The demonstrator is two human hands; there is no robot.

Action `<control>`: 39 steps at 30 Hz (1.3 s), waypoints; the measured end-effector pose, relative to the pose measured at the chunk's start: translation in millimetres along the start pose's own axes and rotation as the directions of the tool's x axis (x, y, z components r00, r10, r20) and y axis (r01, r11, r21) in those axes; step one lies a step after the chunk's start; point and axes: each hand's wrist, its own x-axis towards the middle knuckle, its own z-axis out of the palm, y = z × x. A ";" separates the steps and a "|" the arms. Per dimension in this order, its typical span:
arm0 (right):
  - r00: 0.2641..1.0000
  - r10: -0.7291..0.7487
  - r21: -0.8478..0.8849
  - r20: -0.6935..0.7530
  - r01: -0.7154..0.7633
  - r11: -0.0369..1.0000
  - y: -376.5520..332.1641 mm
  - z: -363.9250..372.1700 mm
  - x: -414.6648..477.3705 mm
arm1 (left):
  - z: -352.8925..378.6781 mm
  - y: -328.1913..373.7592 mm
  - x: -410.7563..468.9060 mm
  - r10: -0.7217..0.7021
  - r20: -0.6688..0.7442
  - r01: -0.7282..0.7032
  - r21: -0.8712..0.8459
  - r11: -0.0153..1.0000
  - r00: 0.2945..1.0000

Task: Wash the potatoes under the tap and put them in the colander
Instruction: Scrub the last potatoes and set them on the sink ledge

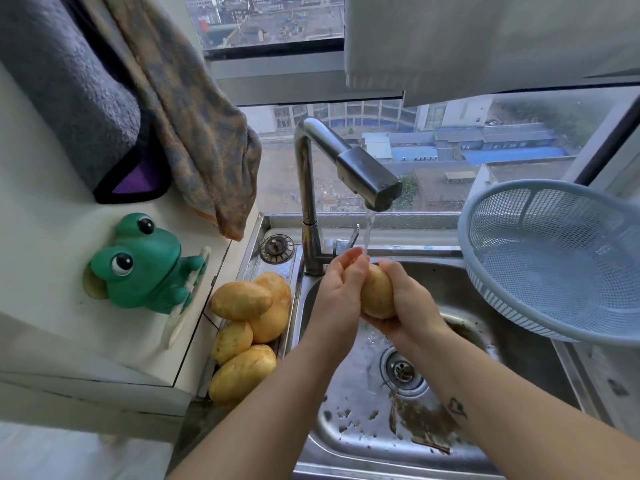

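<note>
I stand at a steel sink set under a window that looks down on rooftops. On my left is a white counter with a green frog on it, and above it hang a grey towel and a brown-and-blue one. The tap is running, and a thin stream of water falls onto my fingers.

I hold one potato over the basin, right under the stream. My left hand curls over its left side and my right hand cups it from below and the right, so both grip it closely.

The basin is wet, with brown dirt lying in front of the drain. A blue colander sits tilted on the sink's right edge, its mesh bottom in plain view. Four more potatoes are heaped on the ledge at the sink's left, near a spare drain plug.
</note>
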 end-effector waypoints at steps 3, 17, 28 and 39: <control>0.989 0.132 0.091 0.063 -0.138 0.986 -7.4 -3.5 0.8 | -13.3 -2.4 -0.8 0.007 0.200 -0.017 0.051 0.999 0.980; 0.991 -0.134 -0.068 -0.014 0.133 0.989 3.1 2.3 4.0 | 6.6 6.8 2.6 0.014 -0.135 -0.020 -0.045 0.999 0.991; 0.986 0.135 0.068 0.094 -0.142 0.988 -3.6 -7.9 9.6 | -18.2 2.5 -0.7 -0.057 0.202 0.045 0.067 0.997 0.978; 0.995 -0.020 -0.073 0.100 0.027 0.997 -7.3 -3.3 7.4 | -12.3 3.6 6.9 -0.085 0.070 0.091 -0.098 0.991 0.994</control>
